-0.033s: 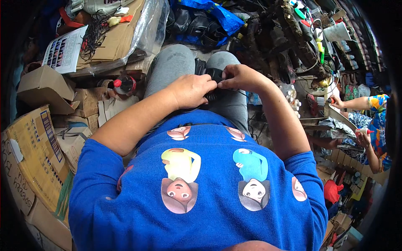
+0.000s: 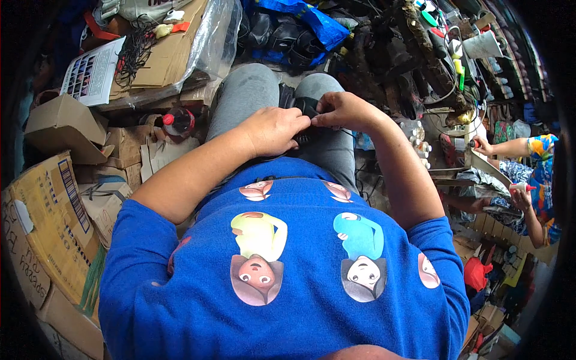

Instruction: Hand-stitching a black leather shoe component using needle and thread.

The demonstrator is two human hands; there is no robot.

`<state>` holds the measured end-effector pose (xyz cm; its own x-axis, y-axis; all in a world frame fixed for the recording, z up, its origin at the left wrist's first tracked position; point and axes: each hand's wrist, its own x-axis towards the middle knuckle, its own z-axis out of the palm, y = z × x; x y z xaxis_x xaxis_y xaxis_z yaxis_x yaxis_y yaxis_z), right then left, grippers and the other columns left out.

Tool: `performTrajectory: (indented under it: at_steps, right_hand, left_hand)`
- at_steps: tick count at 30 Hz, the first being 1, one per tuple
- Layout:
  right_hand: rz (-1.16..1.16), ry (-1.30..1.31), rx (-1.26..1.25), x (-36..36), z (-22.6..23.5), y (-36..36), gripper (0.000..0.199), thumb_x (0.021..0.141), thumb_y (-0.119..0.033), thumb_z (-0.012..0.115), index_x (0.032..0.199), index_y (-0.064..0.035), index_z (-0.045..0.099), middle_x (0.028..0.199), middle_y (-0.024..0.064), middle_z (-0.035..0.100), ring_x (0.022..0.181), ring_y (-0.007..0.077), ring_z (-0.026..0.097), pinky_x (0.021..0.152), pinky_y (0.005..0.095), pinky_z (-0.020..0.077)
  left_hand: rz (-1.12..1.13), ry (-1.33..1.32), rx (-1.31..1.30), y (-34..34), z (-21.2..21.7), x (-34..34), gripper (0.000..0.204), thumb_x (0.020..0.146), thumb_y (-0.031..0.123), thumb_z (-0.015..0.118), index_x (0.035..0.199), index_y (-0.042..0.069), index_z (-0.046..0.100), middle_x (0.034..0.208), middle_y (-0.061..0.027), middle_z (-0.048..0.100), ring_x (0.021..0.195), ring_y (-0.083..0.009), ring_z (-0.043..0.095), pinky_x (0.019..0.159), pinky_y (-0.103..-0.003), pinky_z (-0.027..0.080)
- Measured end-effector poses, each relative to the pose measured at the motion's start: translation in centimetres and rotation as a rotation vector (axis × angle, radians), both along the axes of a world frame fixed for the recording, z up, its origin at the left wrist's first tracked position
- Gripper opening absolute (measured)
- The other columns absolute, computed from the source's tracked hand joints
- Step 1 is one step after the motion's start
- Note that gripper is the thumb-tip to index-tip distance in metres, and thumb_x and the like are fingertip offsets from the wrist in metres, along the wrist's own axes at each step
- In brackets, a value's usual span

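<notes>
Gripping black part [image 2: 306, 108] | left hand [image 2: 273, 129]; right hand [image 2: 342, 111] | between fingertips

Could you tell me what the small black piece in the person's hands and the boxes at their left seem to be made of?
The black piece, held between left hand and right hand, looks like dark matte plastic or rubber; it is too covered to tell which. The boxes are brown corrugated cardboard, dull, with creased flaps and worn edges.

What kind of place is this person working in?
Probably a small, crowded repair or craft workshop. Both hands, left hand and right hand, work on a small black part over the lap. Cardboard boxes stand at the person's left, and a pile of dark tools and parts lies ahead.
</notes>
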<state>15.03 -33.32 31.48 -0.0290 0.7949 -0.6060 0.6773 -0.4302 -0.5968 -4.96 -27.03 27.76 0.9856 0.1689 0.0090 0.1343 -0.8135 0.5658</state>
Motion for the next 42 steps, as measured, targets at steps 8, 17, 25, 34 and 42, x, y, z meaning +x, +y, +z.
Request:
performTrajectory:
  at_steps: [8, 17, 25, 34, 42]
  right_hand:
    - [0.122, -0.161, -0.122, -0.4, 1.6, 0.7, 0.041, 0.074, -0.037, 0.068, 0.091, 0.0012, 0.065, 0.07, 0.0103, 0.066, 0.062, 0.0182, 0.065, 0.062, 0.0305, 0.0502]
    - [-0.314, 0.204, 0.162, 3.5, -0.9, -2.4, 0.028, 0.072, -0.025, 0.075, 0.069, -0.0055, 0.056, 0.059, 0.0045, 0.06, 0.052, 0.0111, 0.056, 0.053, 0.027, 0.0451]
    - [-0.152, 0.062, -0.008, 3.1, -1.3, -1.9, 0.036, 0.075, -0.039, 0.073, 0.081, -0.0043, 0.067, 0.067, 0.0034, 0.062, 0.062, 0.0123, 0.057, 0.058, 0.0264, 0.0445]
    - [-0.247, 0.527, 0.011, 4.1, -2.9, -2.7, 0.024, 0.082, -0.029, 0.07, 0.072, -0.0096, 0.059, 0.063, -0.0068, 0.052, 0.058, 0.0039, 0.044, 0.055, 0.02, 0.0336]
    - [-0.297, -0.031, 0.452, 0.4, -1.6, -4.2, 0.037, 0.078, -0.034, 0.071, 0.097, -0.0027, 0.064, 0.071, 0.008, 0.061, 0.069, 0.0169, 0.059, 0.065, 0.0314, 0.0474]
  left_hand:
    - [0.038, -0.044, 0.162, -1.0, 0.7, 0.1, 0.035, 0.071, 0.015, 0.07, 0.098, 0.007, 0.05, 0.091, -0.0131, 0.054, 0.077, -0.0369, 0.058, 0.066, -0.046, 0.048]
    - [0.127, -0.17, 0.262, -1.9, 0.5, 2.2, 0.032, 0.073, 0.017, 0.068, 0.1, 0.008, 0.053, 0.096, -0.0112, 0.054, 0.081, -0.0309, 0.06, 0.069, -0.041, 0.046]
    - [0.157, -0.033, 0.252, -1.9, -0.6, 0.9, 0.031, 0.07, 0.015, 0.07, 0.095, 0.009, 0.054, 0.088, -0.0109, 0.054, 0.08, -0.03, 0.061, 0.068, -0.041, 0.048]
    - [0.304, -0.074, -0.769, 2.9, 2.4, -5.0, 0.018, 0.082, 0.006, 0.055, 0.097, 0.0, 0.064, 0.092, -0.007, 0.065, 0.091, -0.0162, 0.061, 0.083, -0.029, 0.046]
    - [1.01, 0.173, -0.029, 11.0, 4.3, -16.3, 0.019, 0.084, 0.014, 0.061, 0.096, -0.001, 0.063, 0.089, -0.0068, 0.063, 0.086, -0.0171, 0.06, 0.078, -0.028, 0.046]
